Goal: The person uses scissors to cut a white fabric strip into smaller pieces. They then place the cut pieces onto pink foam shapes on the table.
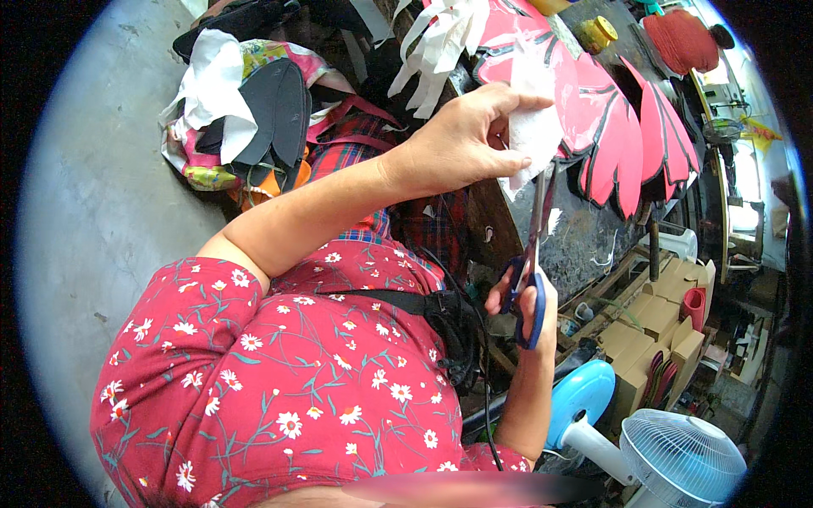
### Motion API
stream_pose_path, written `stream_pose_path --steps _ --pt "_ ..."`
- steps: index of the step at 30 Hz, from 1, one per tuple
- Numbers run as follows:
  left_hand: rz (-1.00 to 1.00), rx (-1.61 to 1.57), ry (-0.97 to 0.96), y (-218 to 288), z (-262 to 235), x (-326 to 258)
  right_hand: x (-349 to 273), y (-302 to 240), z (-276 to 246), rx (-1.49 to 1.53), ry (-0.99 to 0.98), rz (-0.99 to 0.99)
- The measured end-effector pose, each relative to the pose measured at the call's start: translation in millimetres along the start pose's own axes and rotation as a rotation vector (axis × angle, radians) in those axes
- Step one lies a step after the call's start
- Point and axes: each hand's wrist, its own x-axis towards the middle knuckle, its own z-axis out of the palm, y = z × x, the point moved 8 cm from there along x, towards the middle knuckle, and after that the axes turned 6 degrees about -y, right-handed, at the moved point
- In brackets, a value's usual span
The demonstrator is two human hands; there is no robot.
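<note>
My left hand (pixel 461 140) pinches a small white piece (pixel 535 140) of thin paper or cloth between thumb and fingers, above the dark worktable (pixel 584 241). From below, the tips of the scissors (pixel 537 216) reach up to the lower edge of that piece, their blades a little apart. The blue handles sit in my right hand (pixel 540 313), with fingers through the loops. Behind the white piece lie several pink petal-shaped pieces (pixel 622 157) with black edging. Whether the blades touch the white piece, I cannot tell.
White strips (pixel 440 51) hang over the table's far left edge. A red thread cone (pixel 682 42) and a yellow jar (pixel 595 34) stand at the back. Black sole-shaped pieces (pixel 275 110) rest on a cloth heap at left. A fan (pixel 682 457) and cardboard boxes (pixel 635 356) are at right.
</note>
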Motion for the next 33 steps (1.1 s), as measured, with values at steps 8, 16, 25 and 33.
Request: stream_pose_path --steps 8,16,25,33 --pt "-0.069 -0.068 -0.162 -15.4 20.6 0.0 -10.5 -4.8 -2.8 -0.219 0.089 0.065" --pt "-0.064 -0.174 -0.154 -30.9 38.8 -0.1 -17.4 7.7 -4.3 -0.075 0.064 0.043" --pt "-0.118 -0.047 -0.261 -41.1 61.1 -8.1 -22.8 11.7 -9.6 -0.062 0.141 0.032" --pt "-0.149 -0.127 -0.084 -63.7 47.0 4.4 -27.5 22.6 -14.1 -0.087 0.173 0.143"
